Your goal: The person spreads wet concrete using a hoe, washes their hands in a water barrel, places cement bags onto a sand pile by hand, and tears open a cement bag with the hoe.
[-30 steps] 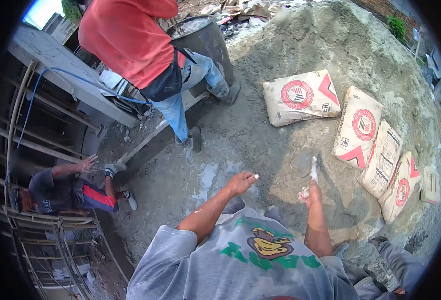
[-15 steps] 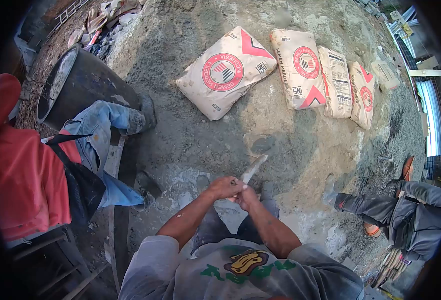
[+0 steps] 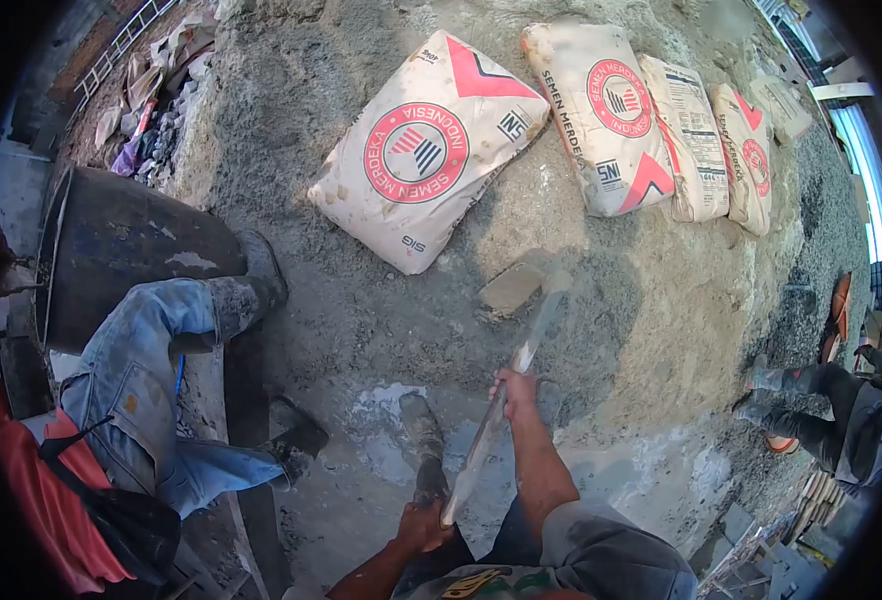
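A hoe with a long, pale, worn wooden handle (image 3: 478, 455) slants away from my body, its mud-coated blade (image 3: 512, 290) resting against the grey sandy ground. My left hand (image 3: 422, 527) is closed near the handle's butt end, low and close to my legs. Farther up, my right hand (image 3: 517, 390) wraps around the middle of the same handle. Just beyond the blade lies a large cement bag (image 3: 421, 150) with red printing. My boot (image 3: 422, 430) stands on wet grey mortar left of the handle.
More cement bags (image 3: 611, 115) lie in a row at the far right. On the left, a person in jeans (image 3: 151, 320) sits beside a dark drum (image 3: 141, 255). Another person's legs (image 3: 811, 395) show at the right, near stacked wooden pieces (image 3: 816, 505).
My hands have moved apart along the handle, the left back toward my body, the right forward. The hoe blade has turned and shows more of its face. The view has shifted.
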Motion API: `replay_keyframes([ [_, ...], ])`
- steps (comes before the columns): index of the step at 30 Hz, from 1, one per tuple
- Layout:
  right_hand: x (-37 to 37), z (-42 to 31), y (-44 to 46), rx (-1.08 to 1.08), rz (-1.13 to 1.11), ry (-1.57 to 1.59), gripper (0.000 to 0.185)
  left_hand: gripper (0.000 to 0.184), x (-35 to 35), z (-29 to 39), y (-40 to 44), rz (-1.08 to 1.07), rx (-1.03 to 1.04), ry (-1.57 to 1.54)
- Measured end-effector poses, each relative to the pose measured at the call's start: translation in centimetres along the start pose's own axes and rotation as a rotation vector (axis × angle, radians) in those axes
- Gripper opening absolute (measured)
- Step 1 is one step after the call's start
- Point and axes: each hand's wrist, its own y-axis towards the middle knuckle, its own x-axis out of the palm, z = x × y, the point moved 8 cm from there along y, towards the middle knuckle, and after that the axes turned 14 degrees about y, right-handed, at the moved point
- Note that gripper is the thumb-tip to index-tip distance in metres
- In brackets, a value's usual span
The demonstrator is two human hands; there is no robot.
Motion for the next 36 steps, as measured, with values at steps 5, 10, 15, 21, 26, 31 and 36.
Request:
replay_keyframes([
  [5, 11.6, -22.0, -10.7, -0.349, -0.363, 0.121, 0.010, 0.051, -12.4, 7.5, 5.6, 0.324, 0.200, -0.042],
  [10, 21.5, -46.1, -19.6, -0.698, -0.566, -0.002, 0.011, 0.046, -32.7, 19.1, 10.5, 0.681, 0.436, -0.275],
  [15, 28.0, -52.1, -7.3, -0.599, -0.546, -0.137, 0.009, 0.053, -37.1, 22.1, 18.4, 0.588, 0.202, -0.371],
  [21, 18.3, -34.5, 8.2, -0.063, -0.333, -0.505, 0.009, 0.058, -22.5, 27.4, 20.7, 0.193, -0.183, -0.692],
  [26, 17.5, -38.5, -1.2, -0.124, -0.488, -0.375, 0.018, 0.048, -20.5, 31.0, 18.9, 0.196, -0.160, -0.712],
  [31, 28.7, -47.2, -5.7, -0.301, -0.727, -0.381, 0.015, 0.038, -32.8, 29.9, 24.0, 0.686, -0.041, -0.739],
  [36, 30.7, -36.1, -0.2, -0.213, -0.699, -0.583, 0.013, 0.044, -26.2, 23.9, 25.1, 0.567, -0.194, -0.846],
])
